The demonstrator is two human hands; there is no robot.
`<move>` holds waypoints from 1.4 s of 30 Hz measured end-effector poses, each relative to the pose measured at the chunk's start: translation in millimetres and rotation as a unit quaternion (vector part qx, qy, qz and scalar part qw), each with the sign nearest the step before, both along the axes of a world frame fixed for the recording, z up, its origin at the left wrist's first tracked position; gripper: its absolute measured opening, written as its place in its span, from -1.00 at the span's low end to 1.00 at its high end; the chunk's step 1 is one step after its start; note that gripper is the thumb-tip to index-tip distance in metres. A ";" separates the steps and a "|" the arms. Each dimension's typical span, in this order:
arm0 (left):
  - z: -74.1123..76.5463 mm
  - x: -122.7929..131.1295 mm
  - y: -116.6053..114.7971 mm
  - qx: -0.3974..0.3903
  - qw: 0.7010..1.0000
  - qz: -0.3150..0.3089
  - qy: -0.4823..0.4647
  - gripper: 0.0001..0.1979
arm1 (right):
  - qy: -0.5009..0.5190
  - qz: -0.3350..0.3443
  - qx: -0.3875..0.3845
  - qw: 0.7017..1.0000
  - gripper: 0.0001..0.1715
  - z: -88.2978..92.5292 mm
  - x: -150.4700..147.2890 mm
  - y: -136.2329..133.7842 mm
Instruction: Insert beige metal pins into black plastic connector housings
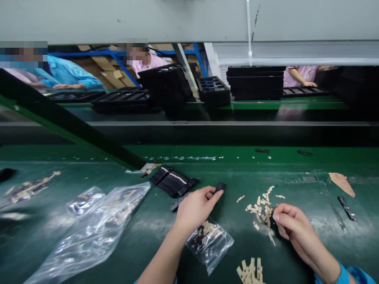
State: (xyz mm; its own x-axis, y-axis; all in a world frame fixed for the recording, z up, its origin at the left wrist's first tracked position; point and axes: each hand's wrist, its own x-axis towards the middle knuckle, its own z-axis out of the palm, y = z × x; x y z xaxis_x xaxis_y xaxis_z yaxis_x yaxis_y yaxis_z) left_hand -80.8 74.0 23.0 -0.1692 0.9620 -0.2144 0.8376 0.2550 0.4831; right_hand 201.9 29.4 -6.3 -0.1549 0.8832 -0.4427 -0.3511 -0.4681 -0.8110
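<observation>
"Where is the left hand?"

"The left hand (195,207) comes in from the near edge of the green worktop (237,167), forearm slanting forward and palm down. Its thumb and forefinger pinch a small black part (220,187) near the middle of the worktop, just beside a bundle of black strips (173,181)."

"And the right?"

"The right hand (288,225) sits closer to the near edge, toward the right side. Its fingers (281,217) curl inward, tips at a heap of tan strips (262,207). Whether they grip one, I cannot tell."

"Anything else close by?"

"A small clear bag (211,244) lies under the left wrist. A large clear bag (94,225) lies toward the left edge."
</observation>
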 end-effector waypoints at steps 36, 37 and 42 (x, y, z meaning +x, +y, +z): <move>-29.2 84.3 -59.7 -0.175 0.809 -0.064 -0.558 -0.26 | -0.161 -0.020 0.078 0.984 -0.87 -11.1 -11.6 3.0; -28.8 84.7 -59.6 -0.177 0.807 -0.063 -0.561 -0.23 | -0.163 -0.019 0.081 0.983 -0.88 -11.2 -12.0 2.4; -30.7 86.2 -60.0 -0.184 0.798 -0.065 -0.570 -0.23 | -0.175 -0.012 0.083 0.981 -0.89 -11.3 -12.1 0.8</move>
State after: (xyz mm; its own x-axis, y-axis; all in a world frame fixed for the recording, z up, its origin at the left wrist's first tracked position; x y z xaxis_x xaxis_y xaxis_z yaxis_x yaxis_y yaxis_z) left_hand 5.4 14.1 -7.8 0.4343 0.7917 -0.4296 -0.0610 0.5017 0.8629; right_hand 189.8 30.2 -17.6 0.0025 0.9493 -0.3144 -0.0457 -0.3139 -0.9483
